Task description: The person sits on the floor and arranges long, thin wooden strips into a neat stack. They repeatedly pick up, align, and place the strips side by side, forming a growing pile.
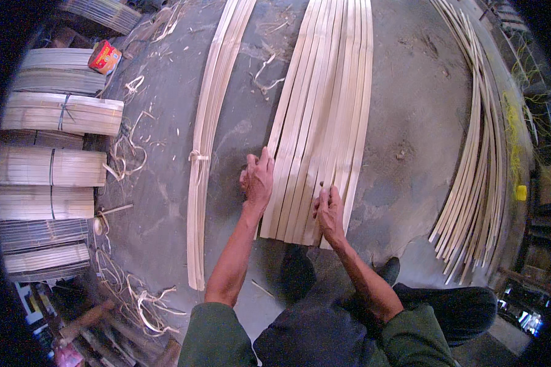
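A row of long, pale bamboo strips (321, 92) lies side by side on the floor in front of me, narrower at the far end and fanned out toward my feet. At the row's left edge, my left hand (259, 183) has its fingers bent and closed against the outermost strip. My right hand (330, 217) is over the near right part of the row, its fingers closed on a strip there. Fingertips of both hands are partly hidden. To the left, a slim bundle of strips (211, 110) lies lengthwise, bound with a knotted band (198, 156).
Tied stacks of slats (52, 168) line the left side, with a red and yellow container (104, 57) by them. Loose shavings (144, 306) litter the floor. Thin rods (471, 183) lie on the right, near yellow strands (513, 134) and a yellow cap-like object (521, 192).
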The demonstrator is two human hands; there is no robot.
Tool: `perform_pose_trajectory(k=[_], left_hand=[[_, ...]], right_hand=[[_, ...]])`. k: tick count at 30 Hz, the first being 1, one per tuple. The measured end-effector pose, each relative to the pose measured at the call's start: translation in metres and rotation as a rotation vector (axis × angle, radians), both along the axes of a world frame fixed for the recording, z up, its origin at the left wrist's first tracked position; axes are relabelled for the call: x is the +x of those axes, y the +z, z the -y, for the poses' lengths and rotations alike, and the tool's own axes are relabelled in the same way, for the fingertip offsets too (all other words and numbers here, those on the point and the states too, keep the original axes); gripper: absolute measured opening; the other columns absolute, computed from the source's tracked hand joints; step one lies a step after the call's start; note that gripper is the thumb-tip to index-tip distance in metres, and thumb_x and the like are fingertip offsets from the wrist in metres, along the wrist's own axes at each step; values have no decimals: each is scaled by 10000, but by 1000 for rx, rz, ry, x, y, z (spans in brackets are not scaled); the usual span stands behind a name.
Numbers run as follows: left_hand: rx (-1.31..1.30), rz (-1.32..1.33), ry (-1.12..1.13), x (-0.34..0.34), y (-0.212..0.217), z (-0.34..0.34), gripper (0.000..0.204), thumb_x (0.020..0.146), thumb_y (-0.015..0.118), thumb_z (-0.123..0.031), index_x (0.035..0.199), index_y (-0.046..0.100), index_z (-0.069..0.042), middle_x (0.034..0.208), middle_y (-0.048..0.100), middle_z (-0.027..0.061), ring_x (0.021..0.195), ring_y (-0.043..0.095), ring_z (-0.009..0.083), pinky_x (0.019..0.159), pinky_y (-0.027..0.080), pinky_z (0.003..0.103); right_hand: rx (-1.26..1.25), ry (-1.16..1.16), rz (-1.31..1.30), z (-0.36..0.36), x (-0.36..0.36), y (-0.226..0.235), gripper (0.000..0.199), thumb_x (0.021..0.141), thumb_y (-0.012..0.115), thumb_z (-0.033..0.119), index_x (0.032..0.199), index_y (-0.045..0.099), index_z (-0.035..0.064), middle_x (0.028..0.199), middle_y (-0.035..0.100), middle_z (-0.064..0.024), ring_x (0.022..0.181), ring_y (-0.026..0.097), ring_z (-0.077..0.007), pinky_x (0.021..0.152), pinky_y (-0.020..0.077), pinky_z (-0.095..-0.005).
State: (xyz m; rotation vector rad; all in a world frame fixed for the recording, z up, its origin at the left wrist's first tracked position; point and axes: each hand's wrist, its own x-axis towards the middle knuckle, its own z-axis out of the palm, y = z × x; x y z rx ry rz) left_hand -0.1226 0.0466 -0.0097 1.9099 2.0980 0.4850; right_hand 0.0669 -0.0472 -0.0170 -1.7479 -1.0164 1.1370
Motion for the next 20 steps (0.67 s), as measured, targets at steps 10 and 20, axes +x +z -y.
perform_pose_trajectory(k=[10,20], left_hand=[[26,-28,-49,-1,-9,0,408,924,555,-212,1326,558,-137,929,539,106,917,548,289,782,440,441],[152,227,-62,-6,-30,-35,499,862,654,-308,1324,561,-148,970,567,146,973,559,301,820,431,462]], right_hand=[[-108,-6,-89,-3,-3,28,252,1031,448,274,873,405,83,688,457,1,565,466,-83,491,436,-242],[-90,-39,-139,-2,-4,22,236,1032,443,279,907,427,80,690,484,-18,585,502,-88,490,441,-245]])
